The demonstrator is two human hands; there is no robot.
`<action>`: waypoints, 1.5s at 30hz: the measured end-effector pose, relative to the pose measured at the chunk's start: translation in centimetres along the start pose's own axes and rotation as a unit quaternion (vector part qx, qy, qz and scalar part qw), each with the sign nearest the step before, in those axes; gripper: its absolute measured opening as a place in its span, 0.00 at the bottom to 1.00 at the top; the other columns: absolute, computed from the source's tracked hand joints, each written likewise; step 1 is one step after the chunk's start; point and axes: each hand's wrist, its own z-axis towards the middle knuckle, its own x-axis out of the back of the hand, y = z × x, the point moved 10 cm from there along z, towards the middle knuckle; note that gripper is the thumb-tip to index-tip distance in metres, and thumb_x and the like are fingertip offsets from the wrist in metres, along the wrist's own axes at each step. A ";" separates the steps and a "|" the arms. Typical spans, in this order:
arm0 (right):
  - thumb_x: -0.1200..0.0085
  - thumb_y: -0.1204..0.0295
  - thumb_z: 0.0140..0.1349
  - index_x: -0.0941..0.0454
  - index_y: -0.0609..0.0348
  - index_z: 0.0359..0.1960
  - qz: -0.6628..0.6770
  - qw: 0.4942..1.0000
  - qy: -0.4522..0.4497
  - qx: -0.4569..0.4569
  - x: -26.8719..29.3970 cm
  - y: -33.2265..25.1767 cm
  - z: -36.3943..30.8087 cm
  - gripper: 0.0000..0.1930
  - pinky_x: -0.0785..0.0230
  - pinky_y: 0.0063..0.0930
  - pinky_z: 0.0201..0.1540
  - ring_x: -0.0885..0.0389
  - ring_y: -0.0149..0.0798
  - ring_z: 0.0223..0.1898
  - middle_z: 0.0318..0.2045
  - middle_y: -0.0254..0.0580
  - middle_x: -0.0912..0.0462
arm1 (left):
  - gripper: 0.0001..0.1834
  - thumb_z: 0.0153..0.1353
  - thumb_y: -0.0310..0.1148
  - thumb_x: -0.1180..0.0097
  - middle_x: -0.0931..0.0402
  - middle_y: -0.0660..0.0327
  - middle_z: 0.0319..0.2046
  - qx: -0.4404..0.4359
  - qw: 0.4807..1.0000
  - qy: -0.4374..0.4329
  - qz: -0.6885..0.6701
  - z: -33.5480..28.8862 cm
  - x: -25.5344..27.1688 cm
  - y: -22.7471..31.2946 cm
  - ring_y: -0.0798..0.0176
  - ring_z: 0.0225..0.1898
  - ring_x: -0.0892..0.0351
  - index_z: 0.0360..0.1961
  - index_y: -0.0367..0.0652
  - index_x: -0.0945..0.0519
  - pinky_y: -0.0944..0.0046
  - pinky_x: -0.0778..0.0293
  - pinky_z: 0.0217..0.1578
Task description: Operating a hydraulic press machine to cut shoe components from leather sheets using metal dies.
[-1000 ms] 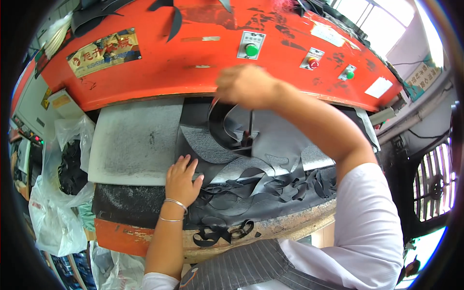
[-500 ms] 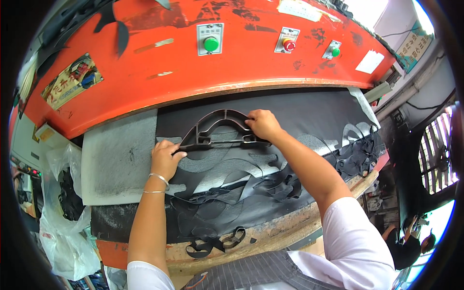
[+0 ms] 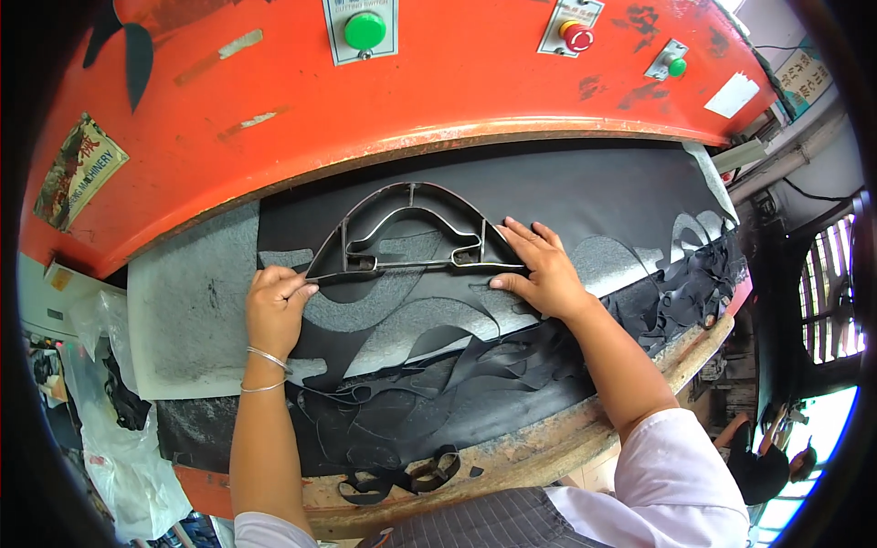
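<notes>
The step in hand looks like placing the die (image 3: pixel 411 233) — a thin steel cutting frame, arched on top with a straight bar along its base and a smaller curved outline inside — onto the black sheet (image 3: pixel 585 196) under the orange press (image 3: pixel 475 82). It lies flat on the sheet, toward the far edge of the desk (image 3: pixel 512 452), just in front of the press's lip.

The left hand (image 3: pixel 274 310) is curled shut, pinching the die's left tip between thumb and fingers. The right hand (image 3: pixel 539 265) is open and flat, fingers spread, its fingertips pressing against the die's right end and palm down on the sheet.

The next move, as I judge it, calls for nudging the frame so it sits wholly on uncut material — close to the holes already cut, without overlapping them — and then getting both hands clear from under the press.

The sheet is dark and matt, with a grey felt pad (image 3: pixel 183 310) showing at its left edge and through curved cut-outs near the hands. Black offcuts (image 3: pixel 402 429) — thin, looping strips — pile along the near edge and trail off toward the right corner.
</notes>
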 end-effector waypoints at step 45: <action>0.42 0.61 0.62 0.32 0.62 0.59 0.144 0.941 0.258 -0.163 18.7 5.4 -14.3 0.28 0.38 0.39 0.62 0.29 0.46 0.58 0.58 0.49 0.27 | 0.16 0.58 0.37 0.38 0.31 0.59 0.20 -0.179 0.984 -0.004 0.003 -12.6 3.4 29.4 0.53 0.24 0.30 0.16 0.45 0.26 0.55 0.31 0.27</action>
